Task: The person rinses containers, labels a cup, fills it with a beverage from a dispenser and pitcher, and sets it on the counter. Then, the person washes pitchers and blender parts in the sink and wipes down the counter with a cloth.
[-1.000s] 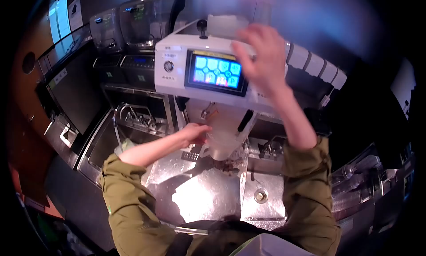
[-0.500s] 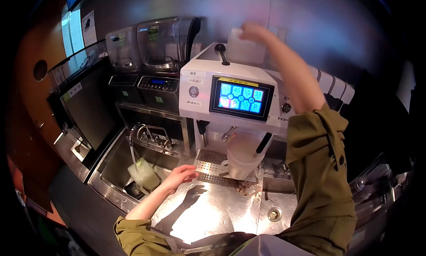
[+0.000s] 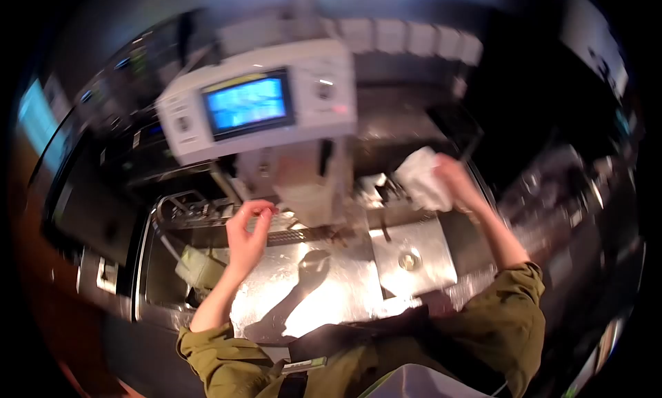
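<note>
My right hand [image 3: 456,183] grips a crumpled white cloth [image 3: 422,180] above the right-hand sink area. My left hand [image 3: 249,234] is raised over the steel counter, its fingers curled with thumb and fingertips near each other; whether anything small is between them is blurred. Just right of it, a translucent pitcher [image 3: 308,194] stands under the white machine [image 3: 258,141], beside the perforated drip tray [image 3: 298,236]. The machine's lit blue screen [image 3: 247,105] faces me.
At the left, a sink holds a pale green container [image 3: 200,268] beside a curved tap. A round drain [image 3: 409,261] sits in the right steel basin. White containers [image 3: 390,36] line the back; dark blenders stand at the back left.
My right hand has come down from above the machine to the right, now with the white cloth. My left hand has risen and curled its fingers. The view has turned right.
</note>
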`<state>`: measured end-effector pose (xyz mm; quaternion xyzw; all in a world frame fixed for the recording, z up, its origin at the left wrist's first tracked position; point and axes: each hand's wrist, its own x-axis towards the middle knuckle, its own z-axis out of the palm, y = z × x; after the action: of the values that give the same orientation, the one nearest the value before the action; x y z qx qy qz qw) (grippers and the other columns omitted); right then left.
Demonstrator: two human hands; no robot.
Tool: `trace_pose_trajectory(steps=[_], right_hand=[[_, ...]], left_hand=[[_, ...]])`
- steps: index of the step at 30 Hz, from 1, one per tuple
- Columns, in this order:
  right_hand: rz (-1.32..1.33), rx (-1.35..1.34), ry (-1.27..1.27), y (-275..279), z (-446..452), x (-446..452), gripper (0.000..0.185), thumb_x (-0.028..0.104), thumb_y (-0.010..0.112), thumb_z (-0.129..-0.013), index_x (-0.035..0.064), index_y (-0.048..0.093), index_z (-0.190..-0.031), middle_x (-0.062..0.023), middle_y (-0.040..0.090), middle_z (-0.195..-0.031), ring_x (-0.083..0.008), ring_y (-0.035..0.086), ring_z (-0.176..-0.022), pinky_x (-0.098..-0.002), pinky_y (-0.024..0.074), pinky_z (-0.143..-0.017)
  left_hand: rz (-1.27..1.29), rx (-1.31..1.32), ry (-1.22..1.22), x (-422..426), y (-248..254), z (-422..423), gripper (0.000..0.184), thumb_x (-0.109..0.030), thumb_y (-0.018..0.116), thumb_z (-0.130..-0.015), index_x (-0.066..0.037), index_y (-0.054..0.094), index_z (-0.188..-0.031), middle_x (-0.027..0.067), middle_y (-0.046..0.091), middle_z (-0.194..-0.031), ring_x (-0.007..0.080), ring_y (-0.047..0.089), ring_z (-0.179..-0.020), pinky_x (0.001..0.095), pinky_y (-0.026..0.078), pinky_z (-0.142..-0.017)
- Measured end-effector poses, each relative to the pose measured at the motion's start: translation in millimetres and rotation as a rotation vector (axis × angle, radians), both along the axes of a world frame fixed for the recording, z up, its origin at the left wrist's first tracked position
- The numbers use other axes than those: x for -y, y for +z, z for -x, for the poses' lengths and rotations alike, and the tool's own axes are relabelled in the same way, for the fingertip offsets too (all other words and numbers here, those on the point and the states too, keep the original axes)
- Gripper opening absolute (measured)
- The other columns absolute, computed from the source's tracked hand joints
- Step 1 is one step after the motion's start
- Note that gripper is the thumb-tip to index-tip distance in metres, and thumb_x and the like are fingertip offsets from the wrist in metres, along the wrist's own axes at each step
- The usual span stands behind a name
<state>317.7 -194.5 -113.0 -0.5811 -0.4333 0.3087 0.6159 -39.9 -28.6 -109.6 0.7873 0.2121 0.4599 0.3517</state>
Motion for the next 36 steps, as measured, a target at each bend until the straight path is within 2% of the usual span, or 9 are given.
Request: trace_pose_trajectory(steps=[4,6,9,13,17,21,24,31,36], right_hand=[[0.366,-0.268,-0.123,-178.0,-25.1,44.7,0.060,0.037,0.056,-0.079,-0.0075,0.041,-0.116,-0.0138,0.049,-0.111,-0.0189,0.045,-0.103,-0.0283,0.0368,-0.086],[0.296,-0.497,-0.038,-151.9,5.4,59.0,0.046,0.030,0.048,-0.086,-0.0060,0.043,-0.115,-0.0113,0.051,-0.110,-0.0154,0.048,-0.098,-0.0256,0.0370,-0.085],[0.363,-0.454,0.046,-186.9,-9.4,62.1,0.048,0.035,0.039,-0.090,-0.0052,0.045,-0.114,-0.0109,0.053,-0.108,-0.0149,0.048,-0.099,-0.0263,0.0365,-0.086],[0.581,0.163,-0.355,-295.5,-151.4,51.4,0.056,0.041,0.048,-0.081,-0.0058,0.048,-0.111,-0.0223,0.051,-0.111,-0.0316,0.048,-0.106,-0.0356,0.0370,-0.088],[0.429,0.605,-0.395,-245.4,-197.4,-9.5,0.071,0.043,0.057,-0.074,-0.0049,0.034,-0.120,-0.0241,0.051,-0.108,-0.0353,0.048,-0.103,-0.0399,0.0391,-0.084],[0.409,1.184,-0.299,-271.7,-227.5,-42.1,0.055,0.018,0.055,-0.072,-0.0019,0.037,-0.120,-0.0215,0.049,-0.112,-0.0299,0.048,-0.103,-0.0348,0.0373,-0.087],[0.206,1.230,-0.189,-284.6,-253.2,-34.5,0.053,0.000,0.048,-0.069,-0.0005,0.037,-0.121,-0.0180,0.049,-0.113,-0.0276,0.048,-0.104,-0.0335,0.0363,-0.089],[0.172,0.625,-0.529,-313.7,-200.1,44.2,0.024,0.005,0.048,-0.077,0.0006,0.051,-0.100,-0.0163,0.054,-0.095,-0.0326,0.051,-0.089,-0.0361,0.0396,-0.081],[0.572,-0.422,-0.280,-458.7,-151.5,100.0,0.052,0.028,0.054,-0.081,0.0001,0.039,-0.122,-0.0149,0.053,-0.107,-0.0202,0.053,-0.094,-0.0278,0.0401,-0.083]], left_hand=[[0.352,-0.318,-0.523,75.4,-78.7,-93.7,0.028,-0.013,0.060,-0.077,-0.002,0.055,-0.102,0.0120,0.058,-0.097,0.0144,0.055,-0.089,0.0267,0.045,-0.074],[0.935,-0.406,-0.551,110.0,-142.1,-155.9,0.069,-0.029,0.059,-0.079,-0.011,0.018,-0.132,0.0108,0.032,-0.129,0.0242,0.040,-0.111,0.0360,0.039,-0.085],[1.648,0.116,-0.598,147.1,-211.1,-242.3,0.056,-0.030,0.055,-0.082,-0.010,0.028,-0.127,0.0121,0.041,-0.120,0.0273,0.043,-0.108,0.0407,0.041,-0.087],[1.750,0.026,-0.271,155.4,-281.6,-300.1,0.045,-0.029,0.055,-0.083,-0.003,0.040,-0.117,0.0125,0.051,-0.107,0.0234,0.051,-0.096,0.0379,0.047,-0.079],[1.397,-0.292,-0.121,159.3,-284.9,-339.0,0.057,-0.042,0.051,-0.082,-0.005,0.032,-0.121,0.0117,0.045,-0.116,0.0237,0.045,-0.108,0.0412,0.047,-0.078],[1.843,-0.163,-0.094,161.8,-330.1,-362.4,0.080,-0.052,0.048,-0.080,-0.007,0.007,-0.132,0.0195,0.042,-0.113,0.0293,0.052,-0.090,0.0407,0.046,-0.083],[1.801,-0.169,-0.140,166.0,-362.2,-367.7,0.068,-0.056,0.047,-0.077,-0.004,0.033,-0.119,0.0176,0.049,-0.105,0.0273,0.055,-0.089,0.0382,0.048,-0.075],[1.757,0.041,-0.068,183.7,-393.6,-393.1,0.026,-0.018,0.044,-0.085,-0.006,0.044,-0.108,0.0098,0.055,-0.095,0.0210,0.058,-0.080,0.0326,0.052,-0.067],[1.776,0.170,-0.165,180.8,-408.9,-390.3,0.028,-0.004,0.045,-0.080,-0.003,0.046,-0.108,0.0119,0.055,-0.095,0.0230,0.059,-0.078,0.0318,0.053,-0.064]])
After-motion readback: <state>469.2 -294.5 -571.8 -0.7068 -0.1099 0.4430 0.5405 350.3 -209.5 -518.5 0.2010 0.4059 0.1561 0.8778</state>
